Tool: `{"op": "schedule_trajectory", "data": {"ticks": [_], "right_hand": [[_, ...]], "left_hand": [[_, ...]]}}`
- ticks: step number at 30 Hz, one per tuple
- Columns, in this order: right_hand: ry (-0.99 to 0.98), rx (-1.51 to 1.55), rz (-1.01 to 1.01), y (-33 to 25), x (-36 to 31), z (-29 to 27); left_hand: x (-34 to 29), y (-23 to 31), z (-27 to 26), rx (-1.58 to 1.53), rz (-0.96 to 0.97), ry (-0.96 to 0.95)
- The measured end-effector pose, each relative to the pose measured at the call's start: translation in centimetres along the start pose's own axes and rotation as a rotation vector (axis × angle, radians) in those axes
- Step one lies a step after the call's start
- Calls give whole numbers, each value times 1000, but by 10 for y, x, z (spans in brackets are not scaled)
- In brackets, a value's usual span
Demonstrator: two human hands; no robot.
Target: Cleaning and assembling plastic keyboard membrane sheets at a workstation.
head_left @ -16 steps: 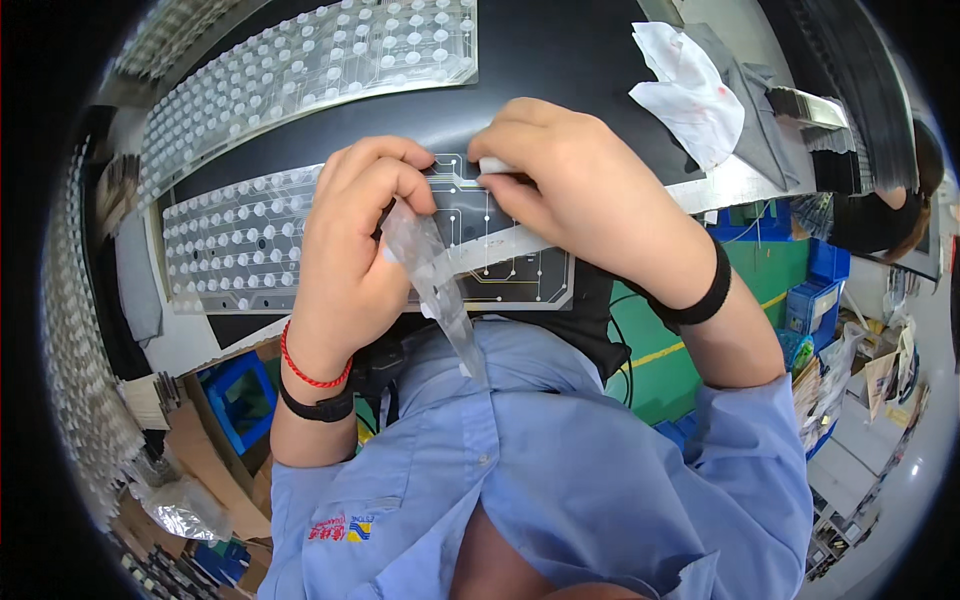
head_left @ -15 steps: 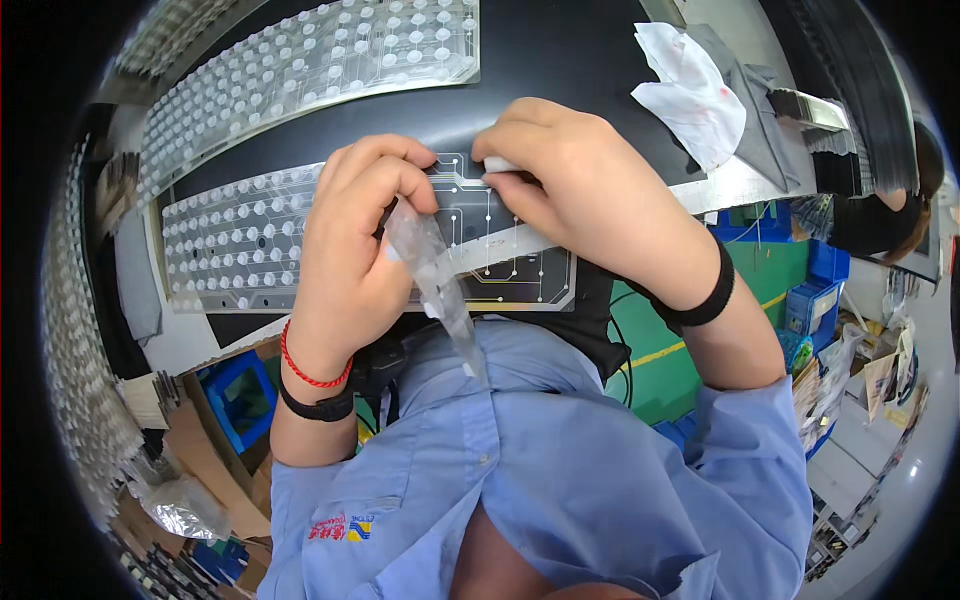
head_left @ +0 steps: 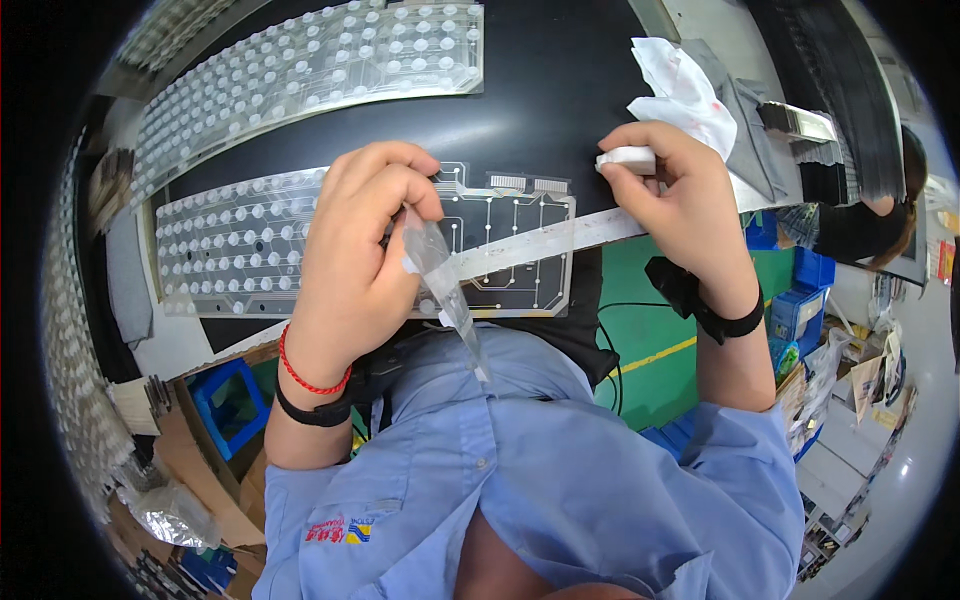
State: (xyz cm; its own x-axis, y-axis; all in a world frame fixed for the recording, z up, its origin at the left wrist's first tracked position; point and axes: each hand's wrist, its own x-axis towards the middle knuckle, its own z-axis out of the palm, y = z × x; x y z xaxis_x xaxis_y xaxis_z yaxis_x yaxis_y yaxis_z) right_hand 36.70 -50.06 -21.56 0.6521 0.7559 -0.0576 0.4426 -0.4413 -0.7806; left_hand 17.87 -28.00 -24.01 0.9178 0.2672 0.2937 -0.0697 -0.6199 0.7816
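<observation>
Green floor (head_left: 640, 328); circuit sheet (head_left: 500, 212) overhanging black tabletop (head_left: 540, 110).

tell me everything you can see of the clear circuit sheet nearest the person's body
The clear circuit sheet looks like thin plastic film printed with pale traces. Rows of white round dots cover its left part; its right part carries smaller pale spots, with two striped rectangular patches near the upper edge. It lies roughly flat on the black worktop, its lower right part overhanging the white front edge. The left hand covers its middle; whether the fingers press on it is unclear.
</observation>
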Motion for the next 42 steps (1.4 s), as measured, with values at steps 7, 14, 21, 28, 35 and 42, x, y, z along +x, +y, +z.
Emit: {"op": "schedule_trajectory", "data": {"ticks": [7,14,21,28,35,42], "right_hand": [[52,568,137,18,-24,-6],[233,637,134,35,-59,-10],[348,760,176,52,-98,-19],[583,878,169,98,-138,-28],[751,1110,197,122,-155,-30],[722,1275,124,117,-154,-31]], "left_hand": [[-1,0,0,10,-11,-16],[-1,2,1,21,-40,-20],[-2,-1,3,30,-32,-35],[-2,-1,4,18,-65,-61],[-6,-6,6,5,-73,-55],[-6,-10,7,-22,-79,-60]]}}
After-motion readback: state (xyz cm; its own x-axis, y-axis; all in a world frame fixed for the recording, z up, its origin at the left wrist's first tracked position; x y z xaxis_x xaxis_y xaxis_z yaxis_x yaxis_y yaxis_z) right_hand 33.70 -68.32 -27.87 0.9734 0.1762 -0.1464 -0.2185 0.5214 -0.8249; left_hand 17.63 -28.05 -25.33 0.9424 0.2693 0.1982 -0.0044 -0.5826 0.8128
